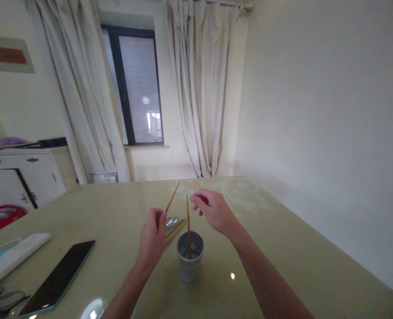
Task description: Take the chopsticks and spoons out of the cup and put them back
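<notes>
My left hand [152,235] is closed on a wooden chopstick [173,195], which points up and away to the right. A grey metal cup with small holes [190,270] stands on the table before me, to the right of that hand. One chopstick [188,226] stands nearly upright in the cup. Just right of its top end, my right hand [212,210] hovers with loosely curled fingers, apart from the chopstick and holding nothing. Behind the cup lie several more chopsticks [175,231] beside shiny metal spoons [172,223], partly hidden by my left hand.
On the left of the glossy table [116,248] lie a dark-screened tablet or phone [58,279], a white power strip-like object [20,254] and black-framed glasses [3,299]. A white cabinet [43,177] and a red rim [3,217] are beyond. A wall borders the right side.
</notes>
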A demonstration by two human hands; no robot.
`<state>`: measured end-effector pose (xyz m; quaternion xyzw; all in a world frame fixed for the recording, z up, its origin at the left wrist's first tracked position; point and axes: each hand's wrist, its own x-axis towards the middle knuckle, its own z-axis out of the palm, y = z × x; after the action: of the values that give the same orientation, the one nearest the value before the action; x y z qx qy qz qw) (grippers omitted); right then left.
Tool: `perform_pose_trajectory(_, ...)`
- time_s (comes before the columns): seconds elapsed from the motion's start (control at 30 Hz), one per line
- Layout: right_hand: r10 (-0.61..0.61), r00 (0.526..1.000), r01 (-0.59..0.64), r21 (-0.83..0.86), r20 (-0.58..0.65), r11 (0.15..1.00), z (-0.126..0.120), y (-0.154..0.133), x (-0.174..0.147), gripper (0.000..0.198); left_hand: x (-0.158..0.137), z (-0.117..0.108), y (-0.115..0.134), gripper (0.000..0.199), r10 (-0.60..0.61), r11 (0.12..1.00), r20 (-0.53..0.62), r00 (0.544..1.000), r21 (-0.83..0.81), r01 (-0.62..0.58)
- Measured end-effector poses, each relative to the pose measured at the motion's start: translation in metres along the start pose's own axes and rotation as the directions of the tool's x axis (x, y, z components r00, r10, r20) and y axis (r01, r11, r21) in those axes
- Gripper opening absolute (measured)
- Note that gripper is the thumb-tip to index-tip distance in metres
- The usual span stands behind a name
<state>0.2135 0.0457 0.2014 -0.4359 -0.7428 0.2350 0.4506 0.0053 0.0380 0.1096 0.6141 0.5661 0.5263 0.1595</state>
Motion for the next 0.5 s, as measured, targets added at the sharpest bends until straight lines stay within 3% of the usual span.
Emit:
perform_pose_trajectory(0.07,-0.046,0.999,0.047,0.16,-0.01,0.986,0.003,-0.01,-0.002,0.02,0.003,-0.007,0.03,0.024,0.122,0.985,0.03,0.992,-0.122,-0.118)
perform_pose_trajectory(0.13,-0.083,0.996,0.092,0.302,-0.043,0.949,0.002,-0.019,-0.004,0.02,0.007,-0.012,0.061,0.025,0.235,0.956,0.155,0.96,-0.217,-0.199)
perform_pose_trajectory(0.23,-0.098,0.984,0.151,0.4,-0.151,0.904,-0.009,-0.028,-0.006,0.022,0.02,-0.016,0.088,0.031,0.312,0.932,0.272,0.91,-0.273,-0.238)
perform_pose_trajectory(0.33,-0.087,0.964,0.173,0.347,-0.25,0.922,-0.028,-0.03,-0.009,0.024,0.042,-0.014,0.075,0.04,0.271,0.96,0.265,0.925,-0.146,-0.239)
perform_pose_trajectory(0.4,-0.078,0.968,0.142,0.265,-0.238,0.954,-0.038,-0.027,-0.01,0.025,0.053,-0.007,0.049,0.037,0.182,0.974,0.313,0.932,0.07,-0.214)
perform_pose_trajectory(0.5,-0.021,0.997,0.029,0.127,-0.069,0.991,-0.037,-0.016,-0.008,0.022,0.055,0.006,0.007,0.021,-0.033,0.876,0.531,0.847,0.424,-0.231)
